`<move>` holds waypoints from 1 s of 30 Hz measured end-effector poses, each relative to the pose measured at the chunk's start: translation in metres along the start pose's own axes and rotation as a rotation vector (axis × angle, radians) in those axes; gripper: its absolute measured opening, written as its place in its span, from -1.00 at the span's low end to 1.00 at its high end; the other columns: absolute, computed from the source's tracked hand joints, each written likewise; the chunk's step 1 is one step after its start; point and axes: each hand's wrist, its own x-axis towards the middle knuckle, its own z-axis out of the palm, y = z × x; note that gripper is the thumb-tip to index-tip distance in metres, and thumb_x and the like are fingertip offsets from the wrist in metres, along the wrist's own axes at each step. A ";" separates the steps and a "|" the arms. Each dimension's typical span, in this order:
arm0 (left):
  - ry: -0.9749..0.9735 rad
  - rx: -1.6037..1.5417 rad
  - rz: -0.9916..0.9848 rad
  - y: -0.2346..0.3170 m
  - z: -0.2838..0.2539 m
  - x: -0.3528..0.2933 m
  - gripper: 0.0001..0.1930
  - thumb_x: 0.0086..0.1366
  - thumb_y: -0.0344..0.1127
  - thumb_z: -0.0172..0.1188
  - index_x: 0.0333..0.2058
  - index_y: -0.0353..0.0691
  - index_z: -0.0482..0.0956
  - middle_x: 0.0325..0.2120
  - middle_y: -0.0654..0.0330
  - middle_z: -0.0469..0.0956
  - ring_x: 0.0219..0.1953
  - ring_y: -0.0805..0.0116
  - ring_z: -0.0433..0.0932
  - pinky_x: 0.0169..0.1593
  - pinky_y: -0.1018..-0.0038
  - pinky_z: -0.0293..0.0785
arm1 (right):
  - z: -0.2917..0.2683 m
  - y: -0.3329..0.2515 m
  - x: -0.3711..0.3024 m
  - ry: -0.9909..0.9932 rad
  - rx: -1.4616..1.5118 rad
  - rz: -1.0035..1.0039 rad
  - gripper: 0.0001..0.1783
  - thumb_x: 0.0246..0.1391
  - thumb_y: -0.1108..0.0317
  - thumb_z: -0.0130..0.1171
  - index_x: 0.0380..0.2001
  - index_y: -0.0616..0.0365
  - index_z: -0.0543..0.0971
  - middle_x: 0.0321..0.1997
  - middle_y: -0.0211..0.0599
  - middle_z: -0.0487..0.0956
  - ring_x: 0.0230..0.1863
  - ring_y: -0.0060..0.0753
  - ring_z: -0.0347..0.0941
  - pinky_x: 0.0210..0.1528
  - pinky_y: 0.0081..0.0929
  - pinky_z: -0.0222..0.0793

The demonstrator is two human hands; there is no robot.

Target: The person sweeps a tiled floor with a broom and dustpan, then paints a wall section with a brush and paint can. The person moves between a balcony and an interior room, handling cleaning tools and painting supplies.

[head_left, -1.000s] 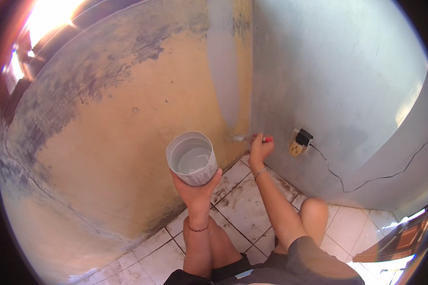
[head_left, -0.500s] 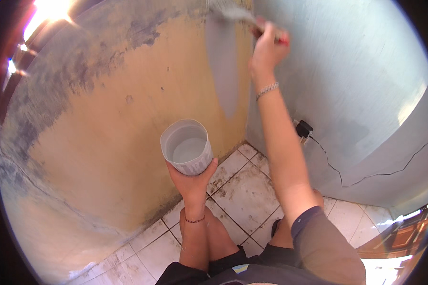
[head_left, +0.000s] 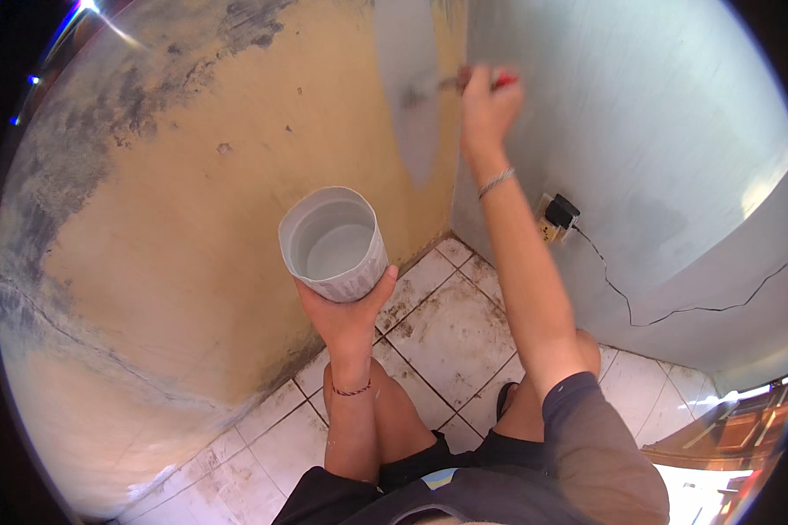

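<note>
My left hand (head_left: 345, 317) is wrapped round the base of a white paint tub (head_left: 355, 282), which has drips down its side and pale paint inside. The tub stays upright in front of the yellowish wall (head_left: 236, 210). Up by the corner, my right hand (head_left: 488, 115) grips a paintbrush (head_left: 450, 85) with a brown, red-ended handle. Its bristles are smeared by motion and lie over a wet grey strip (head_left: 418, 140) painted down the yellow wall. Whether they press on the wall I cannot tell exactly.
On the right, a pale blue-grey wall (head_left: 648, 157) carries a socket with a black plug (head_left: 561, 211) and a thin hanging cable (head_left: 629, 302). Dirty white tiles (head_left: 451, 337) cover the floor. Dark patches (head_left: 70, 149) mark the yellow wall's upper left.
My right hand has brought the paintbrush downward from the top of the grey strip to its middle. The tub appears slightly higher and further left in the view.
</note>
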 end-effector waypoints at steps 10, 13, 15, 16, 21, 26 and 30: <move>0.004 -0.043 -0.034 0.000 0.005 0.000 -0.08 -0.17 -0.41 0.63 0.17 -0.29 0.27 0.06 0.11 0.43 0.10 0.30 0.42 0.20 0.34 0.33 | -0.030 0.042 -0.056 0.067 0.564 0.229 -0.92 0.18 0.47 0.12 -0.38 0.19 0.43 -0.33 -0.25 0.63 -0.33 -0.43 0.56 -0.24 -0.40 0.54; -0.008 -0.034 -0.010 0.003 0.007 0.002 -0.08 -0.17 -0.41 0.63 0.17 -0.29 0.27 0.06 0.11 0.43 0.10 0.30 0.42 0.20 0.35 0.33 | -0.086 0.140 -0.126 0.120 0.357 0.469 -0.74 0.16 0.48 0.15 -0.09 0.34 0.46 -0.31 -0.17 0.65 -0.32 -0.40 0.55 -0.29 -0.45 0.48; -0.016 -0.065 -0.014 0.003 0.009 0.002 -0.08 -0.16 -0.41 0.63 0.17 -0.29 0.27 0.07 0.11 0.43 0.11 0.30 0.41 0.20 0.35 0.33 | -0.103 0.173 -0.133 0.102 0.005 0.482 -0.74 0.09 0.38 0.25 -0.25 0.35 0.48 -0.36 -0.14 0.64 -0.35 -0.35 0.53 -0.30 -0.39 0.44; -0.022 -0.076 -0.016 0.003 0.010 0.002 -0.09 -0.16 -0.41 0.63 0.17 -0.29 0.27 0.07 0.10 0.42 0.11 0.30 0.41 0.20 0.35 0.33 | -0.102 0.180 -0.127 0.095 -0.236 0.462 -0.70 0.06 0.33 0.29 -0.29 0.35 0.49 -0.38 -0.14 0.63 -0.35 -0.33 0.52 -0.30 -0.36 0.43; 0.012 -0.009 -0.019 -0.003 -0.001 0.000 -0.12 -0.16 -0.42 0.63 0.15 -0.31 0.29 0.05 0.09 0.45 0.09 0.30 0.43 0.19 0.35 0.34 | -0.022 0.041 -0.056 -0.035 -0.209 0.109 -0.67 -0.04 0.26 0.33 -0.48 0.26 0.41 -0.54 -0.28 0.48 -0.46 -0.35 0.34 -0.30 -0.32 0.35; 0.010 -0.031 -0.016 0.001 0.003 0.002 -0.14 -0.16 -0.42 0.63 0.12 -0.34 0.31 0.03 0.08 0.46 0.07 0.29 0.45 0.18 0.35 0.35 | -0.002 -0.050 0.011 -0.039 0.572 -0.194 -0.85 0.14 0.46 0.14 -0.44 0.18 0.37 -0.40 -0.26 0.60 -0.36 -0.41 0.57 -0.29 -0.43 0.51; 0.014 0.013 0.003 -0.001 0.004 0.003 -0.13 -0.16 -0.42 0.63 0.12 -0.33 0.31 0.03 0.08 0.46 0.07 0.29 0.45 0.18 0.34 0.35 | -0.017 0.010 -0.033 0.047 0.624 0.041 -0.84 0.19 0.46 0.13 -0.40 0.18 0.35 -0.34 -0.19 0.64 -0.28 -0.32 0.63 -0.19 -0.35 0.61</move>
